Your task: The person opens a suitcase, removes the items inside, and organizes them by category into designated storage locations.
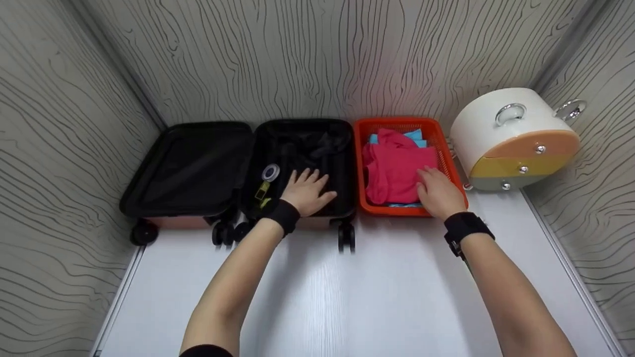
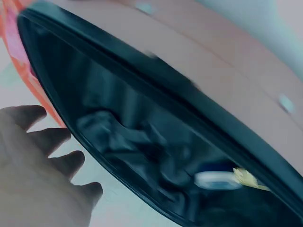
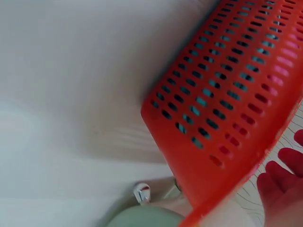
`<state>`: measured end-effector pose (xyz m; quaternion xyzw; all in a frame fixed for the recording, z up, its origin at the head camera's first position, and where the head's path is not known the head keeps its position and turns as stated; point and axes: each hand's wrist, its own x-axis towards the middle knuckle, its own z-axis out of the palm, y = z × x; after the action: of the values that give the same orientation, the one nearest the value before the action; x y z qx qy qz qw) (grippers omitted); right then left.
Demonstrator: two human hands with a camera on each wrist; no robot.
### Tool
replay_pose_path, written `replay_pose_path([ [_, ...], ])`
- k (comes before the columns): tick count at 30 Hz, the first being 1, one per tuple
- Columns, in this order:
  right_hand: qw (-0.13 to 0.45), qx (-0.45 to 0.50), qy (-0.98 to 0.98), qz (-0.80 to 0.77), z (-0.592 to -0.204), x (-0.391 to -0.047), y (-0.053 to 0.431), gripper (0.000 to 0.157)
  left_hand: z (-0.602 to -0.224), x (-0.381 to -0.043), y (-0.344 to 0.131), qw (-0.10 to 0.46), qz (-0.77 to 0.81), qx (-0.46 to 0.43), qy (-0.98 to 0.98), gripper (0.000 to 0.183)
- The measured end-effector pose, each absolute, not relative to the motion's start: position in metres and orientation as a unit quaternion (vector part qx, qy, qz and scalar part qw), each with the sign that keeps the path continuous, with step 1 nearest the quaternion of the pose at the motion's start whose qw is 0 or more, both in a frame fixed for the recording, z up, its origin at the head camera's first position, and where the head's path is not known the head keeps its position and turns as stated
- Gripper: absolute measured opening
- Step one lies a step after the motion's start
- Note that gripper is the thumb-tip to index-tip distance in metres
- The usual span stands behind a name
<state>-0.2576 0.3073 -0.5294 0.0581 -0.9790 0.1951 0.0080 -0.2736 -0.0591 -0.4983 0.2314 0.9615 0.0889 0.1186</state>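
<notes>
My left hand [image 1: 306,193] is spread over the near part of an open suitcase's right half [image 1: 342,198], fingers straight, holding nothing. Inside that black-lined half lie a round white-and-blue item [image 1: 271,172], a yellow-and-black item [image 1: 262,191] and dark straps or cloth [image 1: 330,144]. In the left wrist view the left hand [image 2: 45,165] appears beside the suitcase rim. My right hand [image 1: 439,192] is at the right side of an orange basket [image 1: 363,198], fingers extended near a folded pink garment [image 1: 397,168]; whether they touch it I cannot tell. Light blue cloth [image 1: 414,135] shows behind the pink one.
The suitcase's other half [image 1: 188,168] lies open at the left, its wheels [image 1: 144,233] toward me. Right of the basket stands a white drum-shaped box [image 1: 491,119] with orange, yellow and green drawers. Wood-grain patterned walls [image 1: 297,59] enclose the white surface [image 1: 317,297].
</notes>
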Motion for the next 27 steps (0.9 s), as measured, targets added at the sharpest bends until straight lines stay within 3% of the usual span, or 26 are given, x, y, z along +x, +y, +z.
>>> replay_pose_path([
  [14,0.143,0.062,-0.979,0.133,-0.478,-0.269,0.346,0.058,-0.508,-0.278,-0.142,0.071,0.068,0.153,0.983,0.072],
  [27,0.168,-0.059,-0.975,0.134,-0.423,-0.281,0.413,0.069,-0.508,-0.281,-0.18,0.03,0.097,0.118,0.988,0.072],
])
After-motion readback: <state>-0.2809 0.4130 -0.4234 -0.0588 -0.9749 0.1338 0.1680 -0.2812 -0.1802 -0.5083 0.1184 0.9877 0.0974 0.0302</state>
